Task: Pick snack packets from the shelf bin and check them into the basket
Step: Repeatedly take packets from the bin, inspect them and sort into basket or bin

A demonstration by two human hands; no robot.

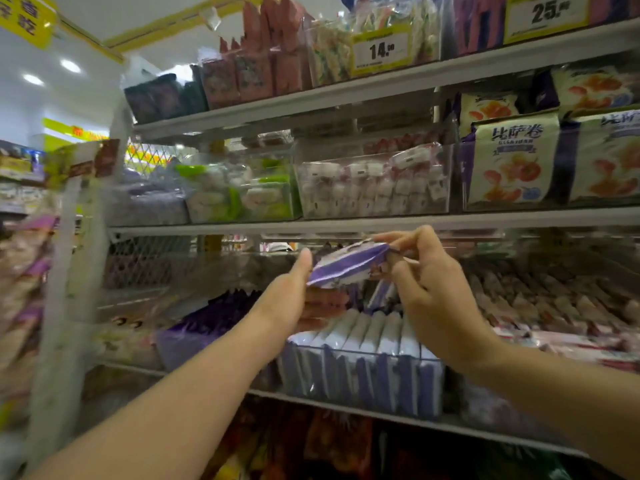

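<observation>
A purple-and-white snack packet (348,265) is held up in front of the shelf, between both hands. My left hand (301,299) grips its left end, thumb on top and fingers curled underneath. My right hand (426,282) pinches its right end with fingertips. Directly below stands a clear shelf bin (360,375) packed with several upright packets of the same purple-and-white kind. No basket is in view.
Shelves run across the view: clear bins of white wrapped sweets (374,185) and green packs (242,192) above, large pizza-roll bags (512,161) at right, pink packets (554,299) beside the bin. A white shelf post (59,289) stands at left.
</observation>
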